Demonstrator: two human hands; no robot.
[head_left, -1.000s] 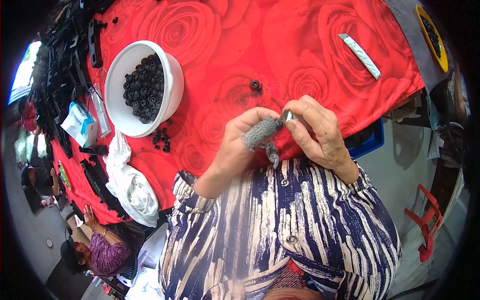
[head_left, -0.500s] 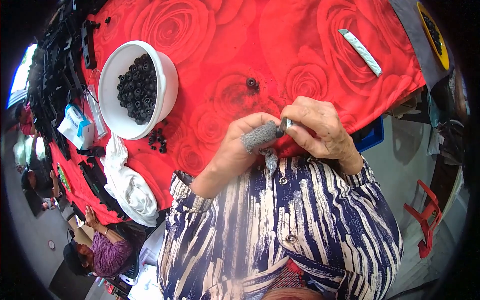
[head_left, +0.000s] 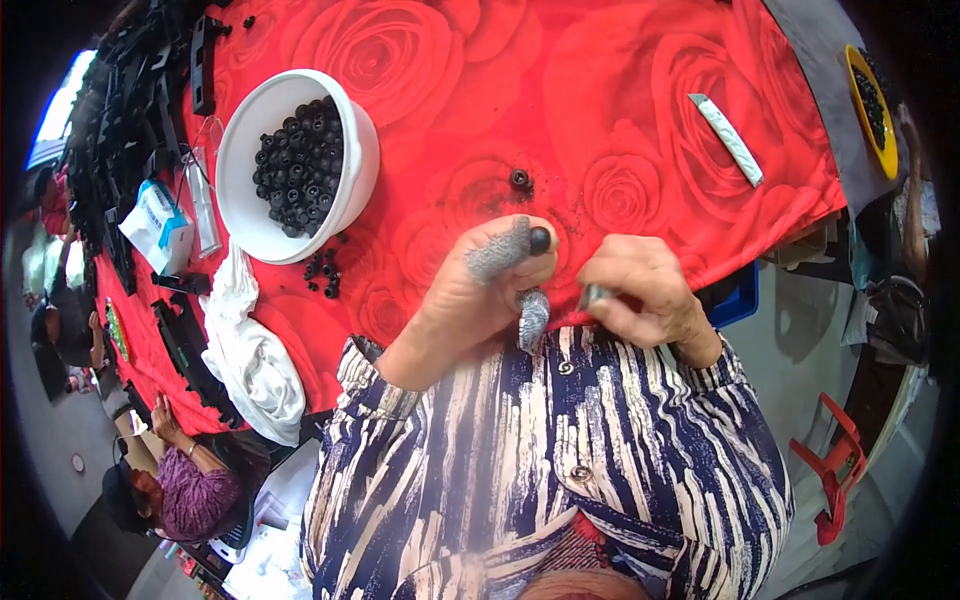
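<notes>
My left hand [head_left: 455, 290] is in front of my chest, pinching a small round black part [head_left: 540, 240] between thumb and finger. Grey wrapping [head_left: 497, 253] covers the thumb, and a second grey wrap [head_left: 533, 315] is on a lower finger. Just to the right, my right hand [head_left: 645, 285] is closed round a small shiny metal piece [head_left: 594, 296], mostly hidden by the fingers; it looks like a short blade. The two hands are apart. Beyond them, another black part [head_left: 519, 178] rests on the red cloth [head_left: 450, 110] among dark crumbs.
To the left stands a white bowl [head_left: 364, 165] of black parts, with several loose parts [head_left: 325, 272] beside it. A white cloth [head_left: 255, 375] hangs nearby. A white-handled cutter [head_left: 728, 140] lies far right, past it a yellow dish [head_left: 884, 140]. Another person [head_left: 200, 490] sits at left.
My right hand has drawn away to the right and down from the black part. That part now shows its rounded end in my left hand. The view has shifted slightly.
</notes>
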